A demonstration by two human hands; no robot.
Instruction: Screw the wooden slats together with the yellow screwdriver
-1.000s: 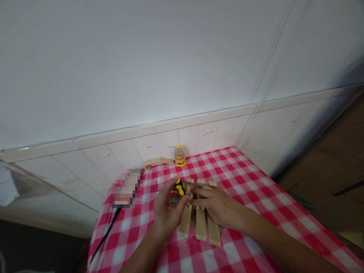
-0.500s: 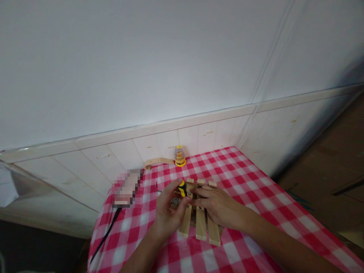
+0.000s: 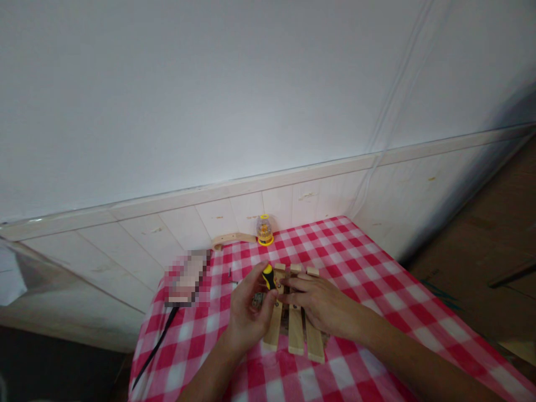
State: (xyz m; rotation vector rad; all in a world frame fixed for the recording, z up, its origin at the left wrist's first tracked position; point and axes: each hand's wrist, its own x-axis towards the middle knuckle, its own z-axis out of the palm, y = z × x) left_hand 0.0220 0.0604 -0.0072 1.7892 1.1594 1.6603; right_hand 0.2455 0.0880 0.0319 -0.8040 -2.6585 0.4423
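A small frame of three pale wooden slats [image 3: 295,335] lies on the red-and-white checked tablecloth [image 3: 360,268]. My left hand [image 3: 247,310] is closed around a short screwdriver with a yellow-and-black handle [image 3: 268,276], held upright at the top of the left slat. My right hand [image 3: 322,304] lies flat across the slats with fingers stretched out, its fingertips beside the screwdriver tip. The screwdriver's tip is hidden by my fingers.
A clear dome with a yellow base [image 3: 264,230] stands at the table's far edge beside a curved wooden piece [image 3: 230,239]. A blurred flat object [image 3: 186,277] with a black cable [image 3: 157,346] sits at the left edge. A small dark screw [image 3: 230,272] lies nearby. White panelled wall behind.
The screwdriver handle has shifted slightly in my left fingers, which have re-gripped it. My right hand and the slats stay where they were.
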